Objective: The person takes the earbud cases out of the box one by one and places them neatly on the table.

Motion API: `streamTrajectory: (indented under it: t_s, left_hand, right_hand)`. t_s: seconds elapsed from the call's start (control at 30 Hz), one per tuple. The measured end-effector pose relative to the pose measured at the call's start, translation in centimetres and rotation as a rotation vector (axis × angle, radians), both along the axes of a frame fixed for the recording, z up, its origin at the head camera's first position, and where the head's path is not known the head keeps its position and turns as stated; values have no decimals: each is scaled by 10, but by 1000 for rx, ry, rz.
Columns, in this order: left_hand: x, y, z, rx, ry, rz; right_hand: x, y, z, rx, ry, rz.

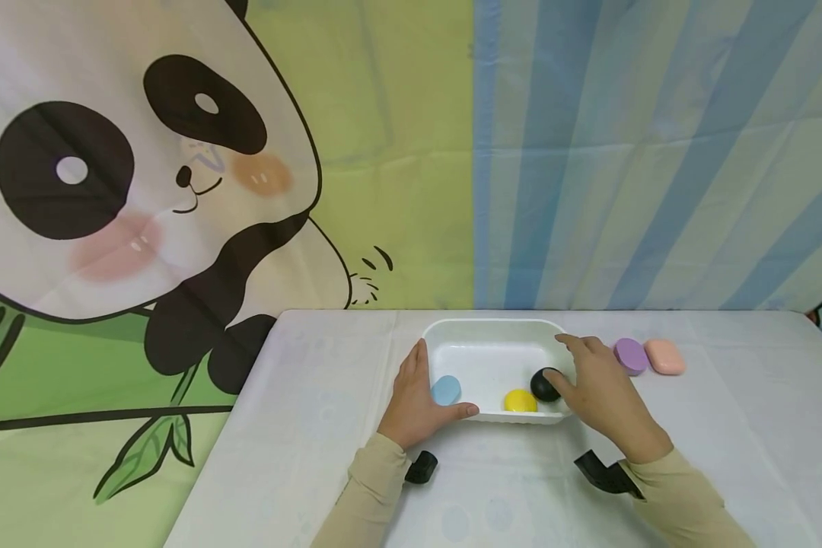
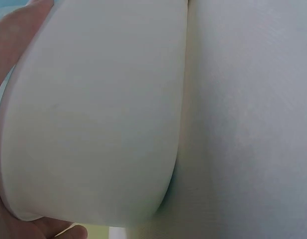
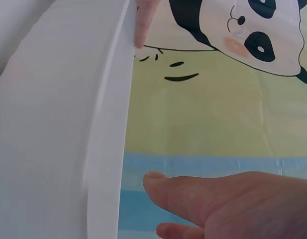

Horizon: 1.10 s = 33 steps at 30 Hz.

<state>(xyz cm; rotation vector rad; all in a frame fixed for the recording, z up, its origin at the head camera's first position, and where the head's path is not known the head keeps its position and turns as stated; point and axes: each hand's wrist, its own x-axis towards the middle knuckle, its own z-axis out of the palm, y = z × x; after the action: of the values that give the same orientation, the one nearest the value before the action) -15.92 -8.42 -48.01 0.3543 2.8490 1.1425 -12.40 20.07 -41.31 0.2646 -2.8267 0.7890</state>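
A white rectangular tray [image 1: 493,327] lies on the table. My left hand [image 1: 419,399] grips its left front corner, with the thumb along the front rim and the fingers against the left side. In the left wrist view the tray's pale outer wall [image 2: 93,114] fills much of the picture. Inside are a light-blue rounded piece [image 1: 446,390], a yellow round piece [image 1: 520,400] and a black round piece [image 1: 544,385]. Over the right end is my right hand [image 1: 599,392], its fingers spread and thumb overlapping the black piece. The right wrist view shows that thumb [image 3: 193,194] extended and apart from the tray.
On the table right of the tray, a purple round piece [image 1: 631,356] sits beside a pink rounded-square piece [image 1: 666,357]. A white cloth covers the table [image 1: 301,457]. Behind it hangs a printed backdrop [image 1: 397,152] with a panda. Black straps [image 1: 421,467] show at both wrists.
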Motion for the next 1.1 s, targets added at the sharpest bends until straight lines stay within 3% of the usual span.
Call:
streamTrajectory:
  t_s: [0.2, 0.6, 1.1]
  left_hand:
    - [-1, -1, 1, 22, -9, -8]
    - [1, -1, 3, 44, -19, -5]
    - [-1, -1, 2, 46, 2, -17]
  right_hand:
    - [-8, -21, 0, 7, -58, 8]
    - [-26, -56, -8, 4, -93, 58]
    - [-38, -82, -22, -44, -114, 183]
